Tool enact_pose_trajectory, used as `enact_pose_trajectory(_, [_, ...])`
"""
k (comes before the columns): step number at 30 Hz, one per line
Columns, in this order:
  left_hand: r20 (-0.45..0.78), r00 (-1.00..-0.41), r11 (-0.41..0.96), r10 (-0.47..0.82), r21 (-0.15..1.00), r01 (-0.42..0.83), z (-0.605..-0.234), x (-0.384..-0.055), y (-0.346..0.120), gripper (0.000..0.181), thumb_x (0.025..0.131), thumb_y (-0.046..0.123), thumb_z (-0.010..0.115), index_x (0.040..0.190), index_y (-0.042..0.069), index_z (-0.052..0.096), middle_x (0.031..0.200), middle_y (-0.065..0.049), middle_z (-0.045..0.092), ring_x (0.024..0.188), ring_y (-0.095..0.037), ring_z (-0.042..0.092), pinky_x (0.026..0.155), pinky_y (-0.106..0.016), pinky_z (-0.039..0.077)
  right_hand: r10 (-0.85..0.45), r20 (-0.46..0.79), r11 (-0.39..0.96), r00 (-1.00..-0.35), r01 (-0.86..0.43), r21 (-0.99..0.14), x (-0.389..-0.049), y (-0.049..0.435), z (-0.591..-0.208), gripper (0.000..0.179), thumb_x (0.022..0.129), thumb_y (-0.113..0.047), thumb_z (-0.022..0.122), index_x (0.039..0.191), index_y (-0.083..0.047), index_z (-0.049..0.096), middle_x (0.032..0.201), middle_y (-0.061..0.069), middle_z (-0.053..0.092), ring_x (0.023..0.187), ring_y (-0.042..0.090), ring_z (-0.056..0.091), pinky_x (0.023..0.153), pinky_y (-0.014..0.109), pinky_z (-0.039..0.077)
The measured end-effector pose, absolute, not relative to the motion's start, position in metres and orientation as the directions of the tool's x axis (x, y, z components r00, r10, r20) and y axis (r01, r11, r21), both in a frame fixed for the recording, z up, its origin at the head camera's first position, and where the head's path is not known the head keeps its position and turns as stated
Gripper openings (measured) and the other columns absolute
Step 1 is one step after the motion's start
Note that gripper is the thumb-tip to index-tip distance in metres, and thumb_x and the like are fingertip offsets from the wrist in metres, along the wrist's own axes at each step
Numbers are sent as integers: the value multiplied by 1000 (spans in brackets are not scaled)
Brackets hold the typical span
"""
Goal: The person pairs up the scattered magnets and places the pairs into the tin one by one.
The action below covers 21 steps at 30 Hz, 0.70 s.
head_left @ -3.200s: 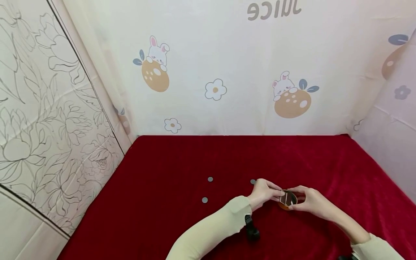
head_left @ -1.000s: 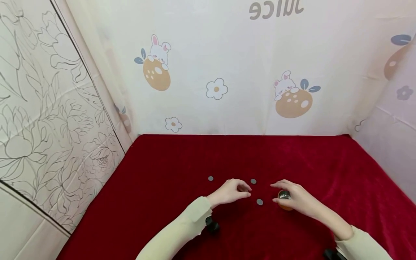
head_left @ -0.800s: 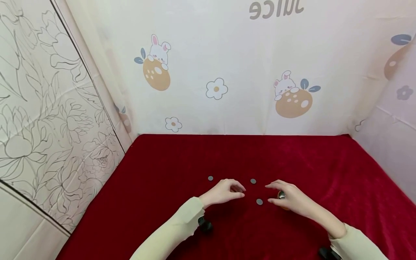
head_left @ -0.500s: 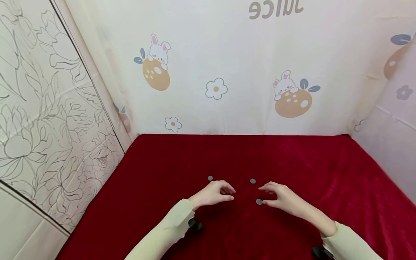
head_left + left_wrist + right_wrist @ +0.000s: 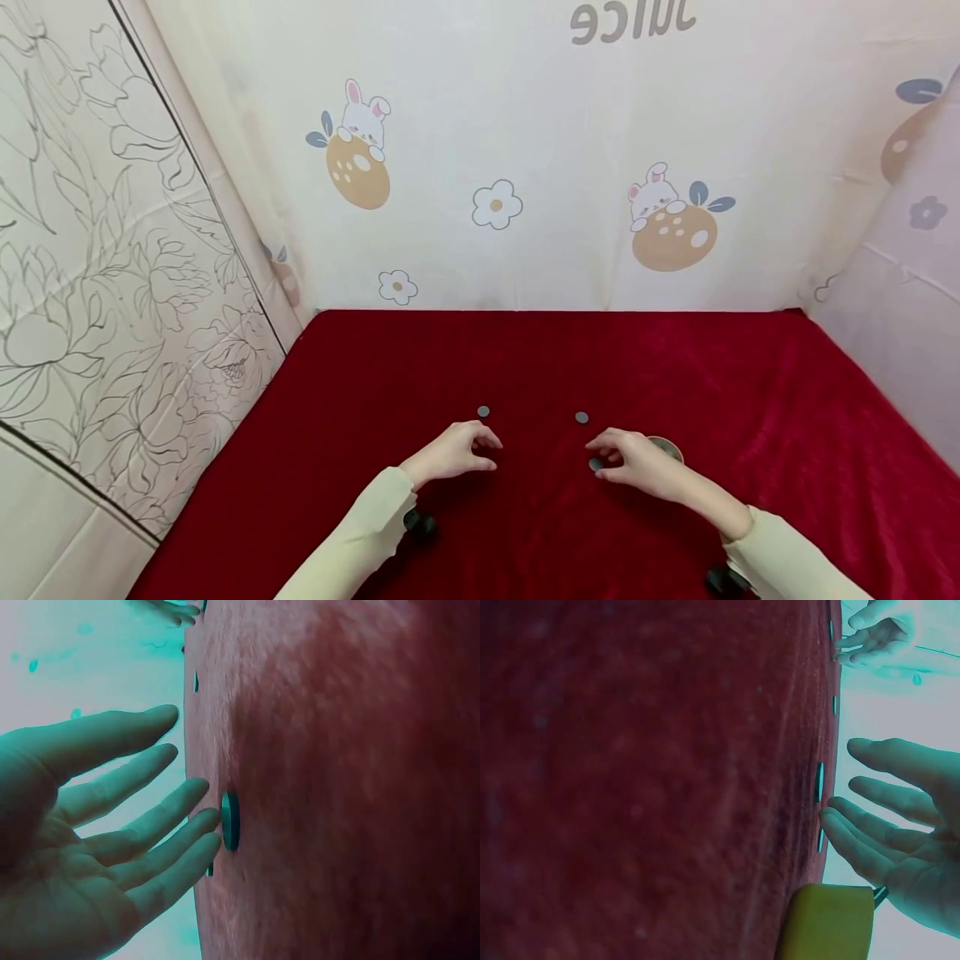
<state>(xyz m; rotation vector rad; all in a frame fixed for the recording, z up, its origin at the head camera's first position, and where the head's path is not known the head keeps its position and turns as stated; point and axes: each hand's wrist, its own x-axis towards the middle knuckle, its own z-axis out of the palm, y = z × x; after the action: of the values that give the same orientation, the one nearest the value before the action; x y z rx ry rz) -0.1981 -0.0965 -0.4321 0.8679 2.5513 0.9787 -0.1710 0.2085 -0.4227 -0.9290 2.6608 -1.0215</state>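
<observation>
Both hands [image 5: 452, 451] [image 5: 637, 467] hover apart, red cloth [image 5: 536, 492] between, discs [image 5: 582, 417] near, back edge [image 5: 555, 315] distant.

We're in a cloth-walled nook [image 5: 892, 325] here. Bunny-print curtain [image 5: 570, 125] and floral sheeting [image 5: 112, 275] hang round a red velvet cloth [image 5: 525, 358].

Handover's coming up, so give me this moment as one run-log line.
left hand: holding nothing; right hand: holding nothing; grey discs: flat on red cloth; round yellow object: partly hidden by right hand, head view

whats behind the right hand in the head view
Part of a round container and part of a grey disc show past the right hand; the hand covers the rest of both.
</observation>
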Motion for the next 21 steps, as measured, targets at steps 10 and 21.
enact_pose_trajectory(10, [-42, -792, 634, 609, 626, 454, -436, -201, -109, 22, 73, 6, 71, 94, 3, 65, 88, -2, 57, 80, -14, 54, 68, -20, 45, -609, 96, 586, -788, -528, -614, -174, 204, -429, 24, 74, 0, 67, 96, 6, 61, 90, 8, 58, 76, 18, 57, 65, 25, 48])
enact_pose_trajectory(21, [-67, -805, 669, 590, 598, 440, -439, -203, -112, 17, 69, 1, 72, 85, 3, 66, 80, -1, 56, 69, -9, 54, 60, -18, 44, -625, 124, 600, -771, -576, -556, -174, 200, -429, 18, 70, 5, 66, 88, 6, 64, 82, 5, 54, 68, 12, 55, 59, 22, 47])
